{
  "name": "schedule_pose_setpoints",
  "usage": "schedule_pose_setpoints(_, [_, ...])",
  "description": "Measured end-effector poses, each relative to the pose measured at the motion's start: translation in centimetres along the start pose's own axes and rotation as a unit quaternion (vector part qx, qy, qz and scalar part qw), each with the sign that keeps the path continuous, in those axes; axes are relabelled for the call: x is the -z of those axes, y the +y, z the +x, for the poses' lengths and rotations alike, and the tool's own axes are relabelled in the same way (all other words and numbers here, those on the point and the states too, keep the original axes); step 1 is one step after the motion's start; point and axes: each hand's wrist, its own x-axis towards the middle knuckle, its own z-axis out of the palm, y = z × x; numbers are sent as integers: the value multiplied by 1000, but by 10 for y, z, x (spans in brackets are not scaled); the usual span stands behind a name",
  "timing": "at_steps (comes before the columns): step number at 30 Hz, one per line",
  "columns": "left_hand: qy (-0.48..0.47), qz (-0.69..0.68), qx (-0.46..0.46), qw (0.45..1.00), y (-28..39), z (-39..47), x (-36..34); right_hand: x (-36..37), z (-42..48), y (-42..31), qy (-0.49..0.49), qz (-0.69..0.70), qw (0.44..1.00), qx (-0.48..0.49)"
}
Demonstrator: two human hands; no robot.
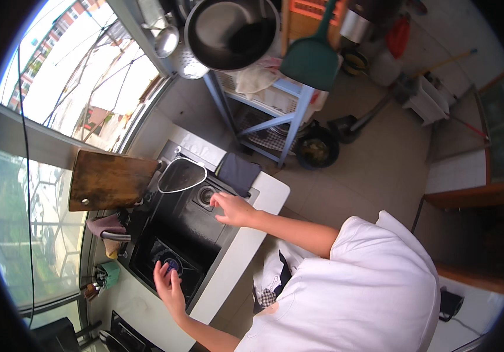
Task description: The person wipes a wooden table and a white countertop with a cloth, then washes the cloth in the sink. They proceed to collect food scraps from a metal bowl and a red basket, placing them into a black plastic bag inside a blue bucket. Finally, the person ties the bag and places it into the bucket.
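Before me is a black double-basin sink [177, 220] set in a white counter [230, 259]. My right hand [234, 210] hovers over the sink near a round metal drain [206, 194], fingers slightly bent and apart, holding nothing. Over the basin at the other end, my left hand [169, 284] is empty with its fingers spread. Below its fingertips is a bluish round drain part [172, 265], partly covered by the hand. A white-rimmed strainer basket [183, 175] sits in the sink's far corner. Beside it, a dark grey cloth [239, 172] lies over the sink's end.
A wooden cutting board [113, 181] leans by the window. Cloths [107, 225] hang by the sink's back edge, near a green utensil holder [107, 273]. A blue metal rack [296, 119] stands beyond, with a pan [232, 33] and green turner [311, 61] above. A black bin [318, 147] is on the floor.
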Motion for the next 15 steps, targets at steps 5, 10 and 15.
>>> schedule_pose_setpoints(5, [420,163,-269,851,-8,13,9,3,-44,-48,100,27,992,77])
schedule_pose_setpoints(10, [10,533,-150,833,6,-12,-50,-24,-114,-51,-126,-260,953,-90])
schedule_pose_setpoints(15, [-341,354,-203,847,-21,-35,-77,11,-236,12,18,-147,979,-138])
